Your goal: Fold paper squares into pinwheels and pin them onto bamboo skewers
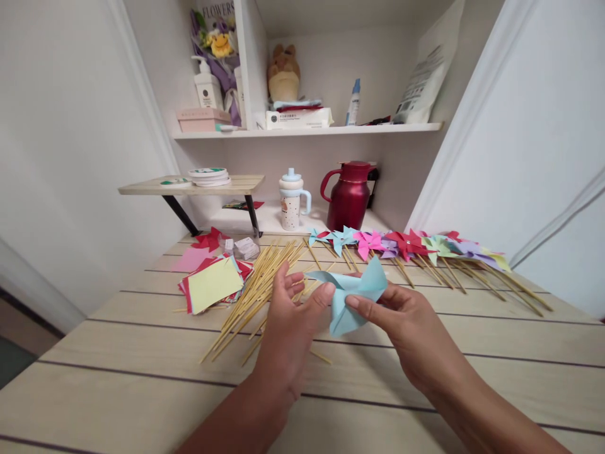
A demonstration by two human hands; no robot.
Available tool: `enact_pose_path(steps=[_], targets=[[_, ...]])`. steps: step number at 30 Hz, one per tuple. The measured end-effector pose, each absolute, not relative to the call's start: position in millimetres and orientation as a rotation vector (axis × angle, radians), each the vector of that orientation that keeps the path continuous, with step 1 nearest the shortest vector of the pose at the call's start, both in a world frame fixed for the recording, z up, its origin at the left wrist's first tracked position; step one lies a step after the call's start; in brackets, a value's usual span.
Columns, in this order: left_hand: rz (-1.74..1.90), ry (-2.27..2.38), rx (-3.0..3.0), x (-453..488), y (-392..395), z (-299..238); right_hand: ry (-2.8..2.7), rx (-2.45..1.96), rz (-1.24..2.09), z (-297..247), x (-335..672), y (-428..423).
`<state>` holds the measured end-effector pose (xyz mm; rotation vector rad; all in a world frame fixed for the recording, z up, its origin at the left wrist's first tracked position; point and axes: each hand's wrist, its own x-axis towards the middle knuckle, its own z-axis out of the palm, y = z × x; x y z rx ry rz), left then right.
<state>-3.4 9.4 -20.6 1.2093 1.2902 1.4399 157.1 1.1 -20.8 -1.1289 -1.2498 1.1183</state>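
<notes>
A light blue paper pinwheel, its corners folded toward the middle, is held up over the table. My right hand pinches it near the centre, thumb in front and the other fingers behind, partly hidden by the paper. My left hand is at the pinwheel's left side, thumb tip against the paper and fingers apart. Beneath and behind my left hand lies a loose heap of thin wooden sticks. Left of the heap is a stack of coloured paper squares, a yellow one on top.
Finished pinwheels on sticks lie in a row at the back right. A red thermos jug and a handled cup stand behind. Small clear packets lie near a low wooden stand holding white rolls.
</notes>
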Motion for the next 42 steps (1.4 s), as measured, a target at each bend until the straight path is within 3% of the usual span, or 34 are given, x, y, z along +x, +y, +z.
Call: enact_pose_path(steps=[8,42], targets=[[1.109,0.96,1.066,-0.3,-2.1,-8.0,-1.213,-1.093,1.166,-21.2,156.8,0.5],[1.179,1.058,1.146,-2.6,2.6,-9.7,-1.241,-1.108,1.154,-23.1,153.5,-1.1]])
